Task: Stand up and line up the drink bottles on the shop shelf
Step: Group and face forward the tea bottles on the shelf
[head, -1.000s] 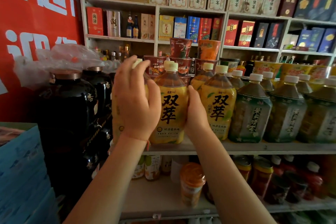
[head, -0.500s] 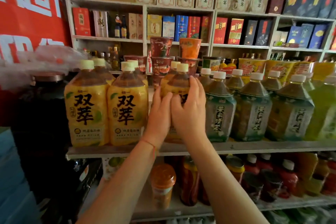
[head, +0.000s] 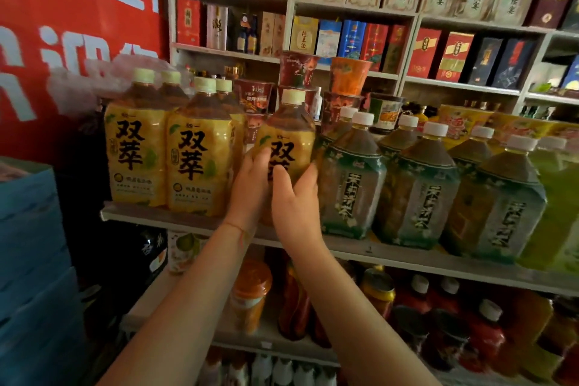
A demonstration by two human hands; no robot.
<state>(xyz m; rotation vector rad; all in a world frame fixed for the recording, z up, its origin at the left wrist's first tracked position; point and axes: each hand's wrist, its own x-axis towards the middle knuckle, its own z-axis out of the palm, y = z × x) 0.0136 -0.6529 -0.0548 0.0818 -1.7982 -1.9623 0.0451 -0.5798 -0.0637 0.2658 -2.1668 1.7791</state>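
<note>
We note a shop interior: a grey-white shelf board (head: 391,255) runs across the view and carries the drink bottles. A red banner (head: 62,25) with white characters covers the wall at left. Upper shelves hold boxed goods (head: 344,37) in red, blue and cream; instant-noodle cups (head: 349,75) are stacked behind the bottle row. A lower shelf (head: 188,301) holds smaller bottles and an orange-lidded jar (head: 250,294). Blue crates (head: 28,260) stand at far left.

We record the yellow-label bottle (head: 289,141) near the middle of the shelf board, between the two yellow-label bottles at left (head: 169,150) and the green-label tea bottles (head: 416,185) at right. Its long axis is close to vertical, pale cap up, leaning slightly; label with black characters faces us. A gap separates it from the left pair; on the right it stands just beside the nearest green-label bottle. Whether its base sits flat on the board we cannot tell, as the hands cover it.

Left hand (head: 250,188): fingers lie on the front-left of the bottle's lower body, curled round it. Right hand (head: 296,207): fingers spread and wrapped over the front-right of the same bottle. Both hands hold it, touching one another at the front. A thin red cord shows on the left wrist.

The left pair and the green-label row stand upright, caps up.
</note>
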